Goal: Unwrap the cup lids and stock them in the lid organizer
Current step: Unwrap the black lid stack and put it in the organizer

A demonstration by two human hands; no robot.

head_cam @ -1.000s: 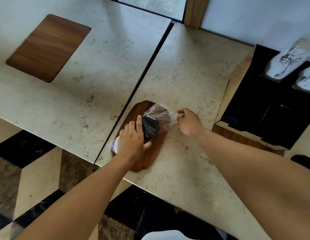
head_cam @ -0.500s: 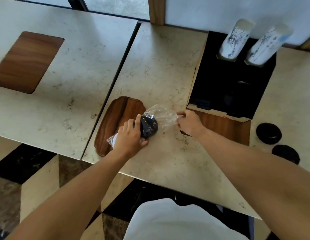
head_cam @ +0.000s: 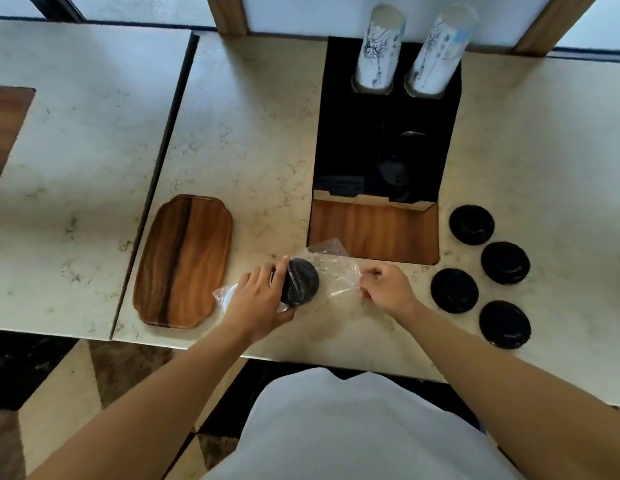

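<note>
You are now working off the wooden tray [head_cam: 183, 259]: a second ago the wrapped lids [head_cam: 299, 285] were lying on it, and you are now holding them over the bare counter [head_cam: 253, 133], just in front of the organizer [head_cam: 388, 140]. Your left hand [head_cam: 258, 301] is clamping the sleeve of lids around its middle, while your right hand [head_cam: 384, 289] is pinching the loose end of the wrap [head_cam: 336, 268] and drawing it out toward the right. The wrap is still covering the black stack, so nothing is ready to stock yet. Four loose lids [head_cam: 454, 291] are lying to the right on the counter. Moving closer probably means a shorter carry once the wrap is off.
</note>
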